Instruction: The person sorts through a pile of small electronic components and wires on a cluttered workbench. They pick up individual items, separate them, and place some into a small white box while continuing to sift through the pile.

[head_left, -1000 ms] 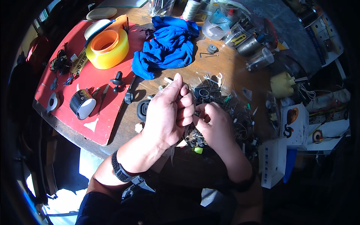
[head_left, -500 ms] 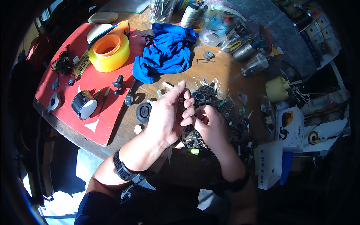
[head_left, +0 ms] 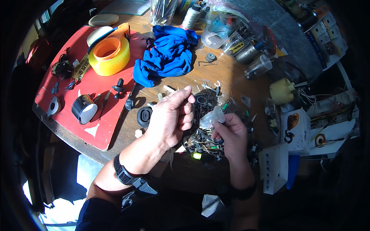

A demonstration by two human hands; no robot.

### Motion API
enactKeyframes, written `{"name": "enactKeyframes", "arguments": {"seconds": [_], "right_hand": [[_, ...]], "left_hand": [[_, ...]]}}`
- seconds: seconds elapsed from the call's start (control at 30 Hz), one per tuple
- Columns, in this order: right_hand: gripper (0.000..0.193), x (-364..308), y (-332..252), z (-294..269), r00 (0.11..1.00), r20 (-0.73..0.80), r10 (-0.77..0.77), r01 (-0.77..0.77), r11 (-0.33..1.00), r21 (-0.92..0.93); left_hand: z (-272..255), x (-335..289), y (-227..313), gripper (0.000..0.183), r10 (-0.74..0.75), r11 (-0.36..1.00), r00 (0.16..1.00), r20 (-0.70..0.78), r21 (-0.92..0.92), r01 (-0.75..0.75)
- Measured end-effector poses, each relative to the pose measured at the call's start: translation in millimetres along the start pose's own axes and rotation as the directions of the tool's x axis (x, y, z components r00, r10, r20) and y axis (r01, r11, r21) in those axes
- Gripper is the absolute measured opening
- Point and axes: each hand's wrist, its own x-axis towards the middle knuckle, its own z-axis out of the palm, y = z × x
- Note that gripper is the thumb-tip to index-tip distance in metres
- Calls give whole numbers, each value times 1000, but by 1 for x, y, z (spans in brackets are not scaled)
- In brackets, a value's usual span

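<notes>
Clear plastic bag (head_left: 212, 118) pinched between right hand's (head_left: 234, 133) thumb and fingers, above a heap of small parts (head_left: 202, 141).
Left hand (head_left: 167, 117) near it, fingers curled; cannot tell if anything is inside. Heap crowds the work spot; black oval part (head_left: 145, 116) just left, blue cloth (head_left: 165, 59) bunched beyond, yellow tape roll (head_left: 115, 66) on red board (head_left: 102, 83). Containers at back: clear jar (head_left: 163, 20) of thin sticks, tilted clear tumbler (head_left: 265, 61) with pale bits.
</notes>
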Motion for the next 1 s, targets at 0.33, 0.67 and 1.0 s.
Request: {"name": "enactKeyframes", "arguments": {"seconds": [0.33, 0.67, 1.0], "right_hand": [[18, -34, 1, -17, 999, 5, -40, 39, 983, 178], [10, -43, 2, -32, 994, 42, 102, -109, 956, 271], [8, -40, 4, -35, 997, -28, 77, -68, 965, 252]], "left_hand": [[11, -8, -30, 17, -255, 838, 959, 121, 523, 157], [5, -13, -54, 9, -111, 518, 935, 337, 822, -235], [4, -13, -57, 15, 52, 514, 952, 303, 809, -286]]}}
